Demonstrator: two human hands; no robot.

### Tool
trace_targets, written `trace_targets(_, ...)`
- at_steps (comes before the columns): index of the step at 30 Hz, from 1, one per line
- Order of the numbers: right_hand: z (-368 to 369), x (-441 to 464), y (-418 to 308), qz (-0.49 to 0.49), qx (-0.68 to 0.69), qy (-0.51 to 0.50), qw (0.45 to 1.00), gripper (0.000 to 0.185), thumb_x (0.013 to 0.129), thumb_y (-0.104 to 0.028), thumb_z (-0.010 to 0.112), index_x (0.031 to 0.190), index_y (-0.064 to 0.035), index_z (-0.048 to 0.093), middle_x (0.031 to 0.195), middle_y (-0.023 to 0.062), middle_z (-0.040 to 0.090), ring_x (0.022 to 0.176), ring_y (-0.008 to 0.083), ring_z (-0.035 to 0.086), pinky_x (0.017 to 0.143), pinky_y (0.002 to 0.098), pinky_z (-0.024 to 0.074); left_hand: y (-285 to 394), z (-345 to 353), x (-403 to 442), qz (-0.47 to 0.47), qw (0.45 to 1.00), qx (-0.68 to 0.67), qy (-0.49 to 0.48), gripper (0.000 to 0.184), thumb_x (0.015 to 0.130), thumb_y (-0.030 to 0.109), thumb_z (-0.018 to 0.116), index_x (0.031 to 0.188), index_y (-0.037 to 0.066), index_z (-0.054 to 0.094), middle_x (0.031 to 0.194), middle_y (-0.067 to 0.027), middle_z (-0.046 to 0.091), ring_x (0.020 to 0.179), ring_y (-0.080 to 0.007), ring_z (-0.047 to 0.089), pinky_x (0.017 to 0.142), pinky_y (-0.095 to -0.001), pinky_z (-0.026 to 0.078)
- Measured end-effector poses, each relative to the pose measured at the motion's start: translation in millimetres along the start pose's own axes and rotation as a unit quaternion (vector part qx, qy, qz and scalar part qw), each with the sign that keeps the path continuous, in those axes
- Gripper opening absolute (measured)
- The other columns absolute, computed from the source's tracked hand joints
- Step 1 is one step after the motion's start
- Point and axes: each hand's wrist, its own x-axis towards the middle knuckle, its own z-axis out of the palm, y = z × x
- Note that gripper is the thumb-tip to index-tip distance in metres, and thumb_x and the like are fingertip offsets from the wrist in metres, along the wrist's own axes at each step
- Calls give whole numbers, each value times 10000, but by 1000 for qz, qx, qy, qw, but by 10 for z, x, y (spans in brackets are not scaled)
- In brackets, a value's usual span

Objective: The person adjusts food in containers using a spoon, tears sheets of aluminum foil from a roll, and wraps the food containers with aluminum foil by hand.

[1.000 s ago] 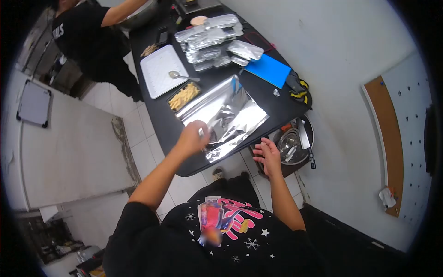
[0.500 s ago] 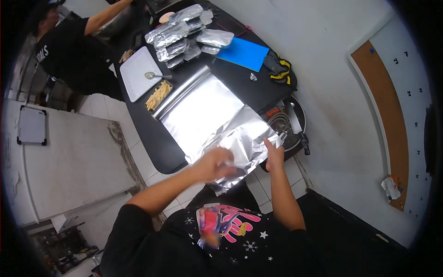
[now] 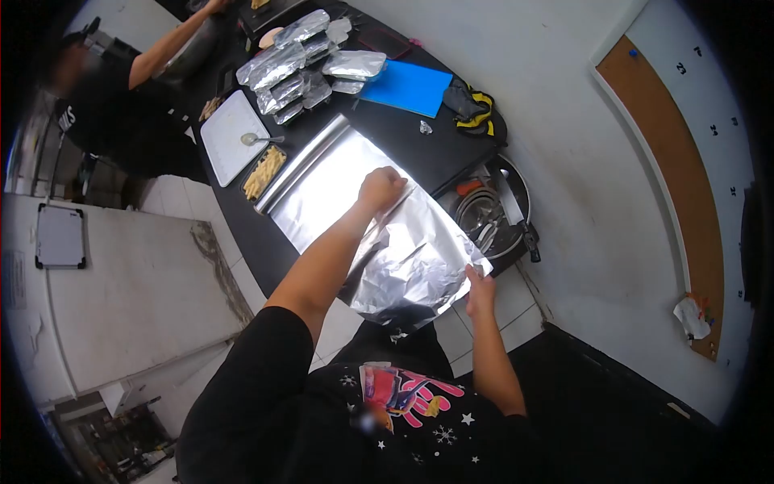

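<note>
Foil sheet [image 3: 419, 266] running from its roll [image 3: 302, 164]

The left hand [image 3: 382, 190] lies curled at the sheet's edge; whether it grips, I cannot tell. The right hand [image 3: 481, 292] pinches a corner. Past the left hand, a filled container [image 3: 264, 173] sits beside the roll.

Is a black desk [image 3: 439, 155]; bears a foil roll [image 3: 302, 167] with sheet [image 3: 423, 254] overhanging the near edge; holds boxed yellow sticks [image 3: 264, 173], a white tray [image 3: 228, 133], stacked foil packs [image 3: 282, 71], a blue board [image 3: 411, 89].
</note>
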Motion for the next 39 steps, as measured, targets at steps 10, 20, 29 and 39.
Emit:
trace_targets(10,99,60,189,-41,37,32,998,451,946,-351,555,1113,65,604,1008,102,649,893,168,580,782,306,457,192,83,-59,-15,994,90,57,445,725,479,720,840,56,643,834,-128,662,812,-291,651,721,-392,502)
trace_targets(20,235,-131,199,-46,45,64,996,526,942,-417,546,942,107,593,871,97,600,789,159,519,713,326,441,252,75,-99,-24,993,100,53,448,736,468,736,851,48,629,879,-134,660,852,-296,644,730,-400,496)
trace_targets(29,341,-329,436,-54,4,30,998,452,958,-406,538,940,41,601,807,24,562,748,113,480,672,273,413,288,82,-117,-37,994,98,42,434,754,448,735,880,55,601,908,-136,607,862,-309,615,754,-414,484)
trace_targets(39,569,-512,551,-21,99,28,995,387,975,-364,522,718,-74,524,615,-92,379,516,31,318,455,235,240,240,130,-116,-16,993,107,46,429,781,434,713,910,51,569,923,-146,597,876,-328,599,756,-431,471)
